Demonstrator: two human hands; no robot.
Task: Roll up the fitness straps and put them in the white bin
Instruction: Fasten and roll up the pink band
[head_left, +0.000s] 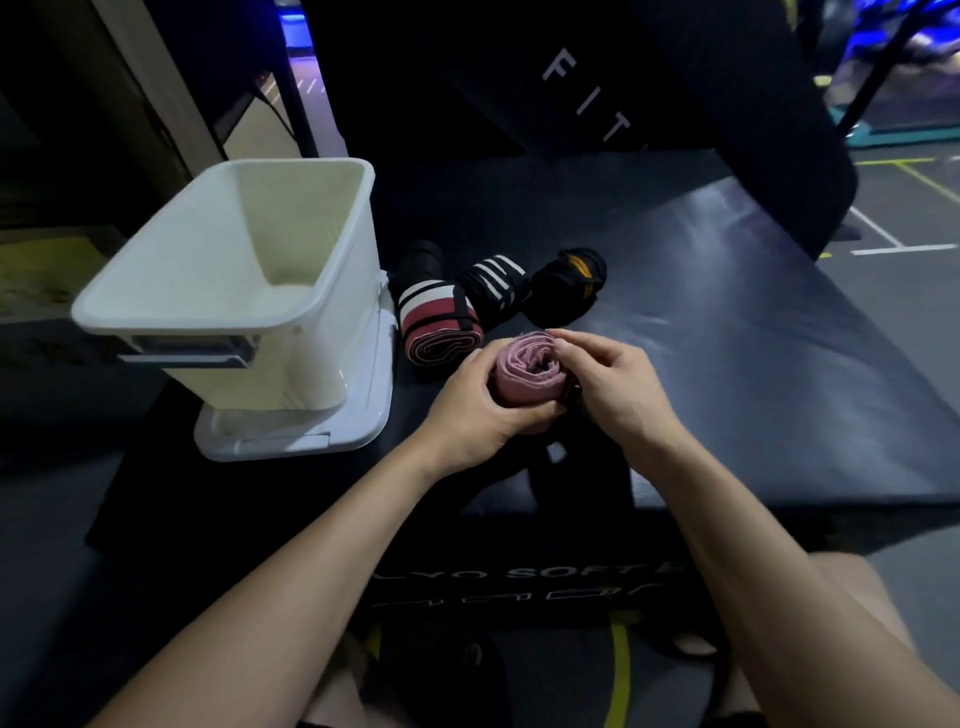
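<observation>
Pink strap roll (530, 375) in both hands, above the dark padded box (727, 364) edge.
Left hand (475, 410) wraps the roll's side in a full grip; right hand (608, 379) pinches its top edge. Soft, light fabric, likely to spring loose, so best held around the outer wrap. Three rolled straps lie just behind: red-striped (439, 325), black-white (496, 283), black-orange (569, 283). The white bin (228, 291) stands left on its lid (296, 434), with no straps visible inside.

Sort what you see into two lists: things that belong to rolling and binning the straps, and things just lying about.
Job: pink strap, held by left hand and right hand; red roll; striped roll; black roll; white bin.

Lying about: bin lid; black pad.
</observation>
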